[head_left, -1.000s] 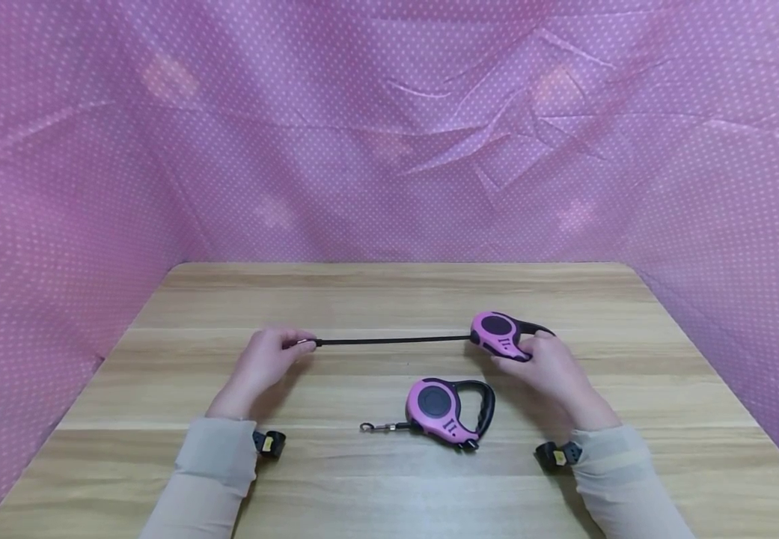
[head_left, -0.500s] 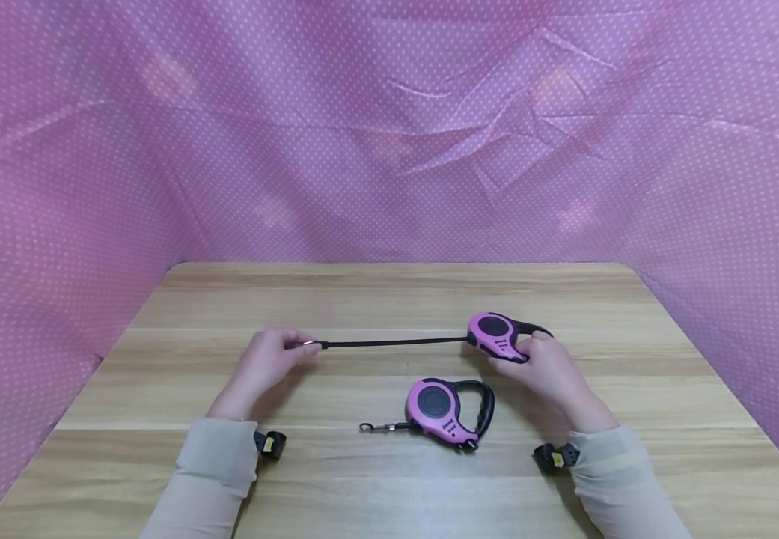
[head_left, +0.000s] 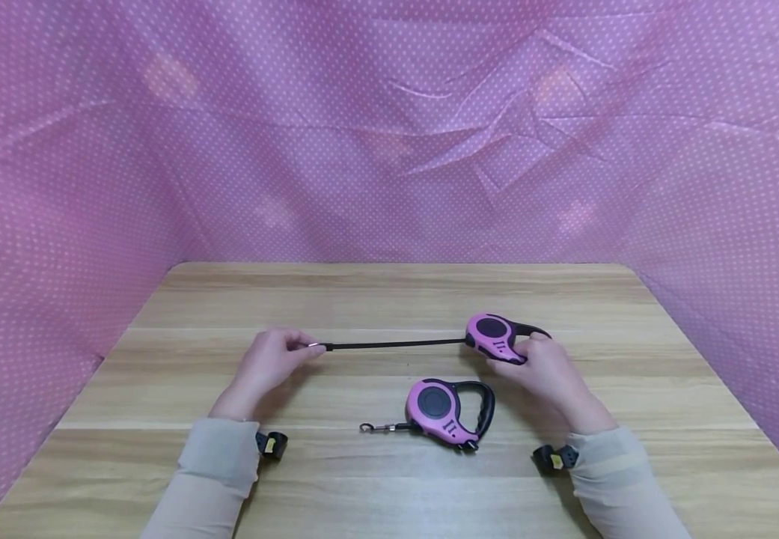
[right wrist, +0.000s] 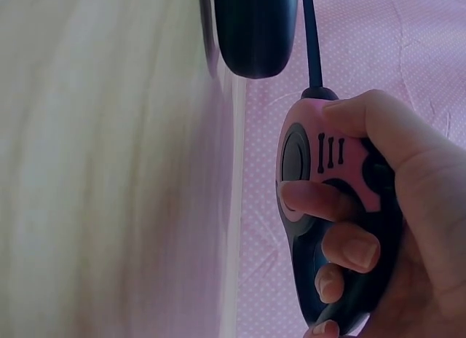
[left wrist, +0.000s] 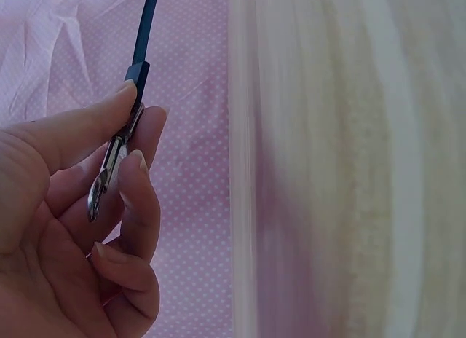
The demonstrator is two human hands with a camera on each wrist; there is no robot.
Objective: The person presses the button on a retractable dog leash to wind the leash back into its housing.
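Note:
My right hand (head_left: 547,374) grips the black handle of a pink and black retractable dog leash (head_left: 492,335), fingers wrapped through its loop in the right wrist view. From its nose a black strap (head_left: 396,344) runs out straight to the left. At that strap's end my left hand (head_left: 271,363) pinches the metal clip (left wrist: 109,163) between thumb and fingers. Both hands are held above the table. A second retractable leash (head_left: 433,402) of the same pink and black lies nearer to me, its clip (head_left: 379,427) pointing left, touched by neither hand.
The wood-grain table (head_left: 335,494) fills the lower view. Pink dotted cloth (head_left: 376,187) hangs behind it and along both sides. A small black wrist camera sits on each sleeve, the left one (head_left: 272,445) and the right one (head_left: 551,459).
The left hand with the clip has shifted slightly right, and the right hand with its leash slightly left. The strap between them is shorter. The second leash has stayed in place.

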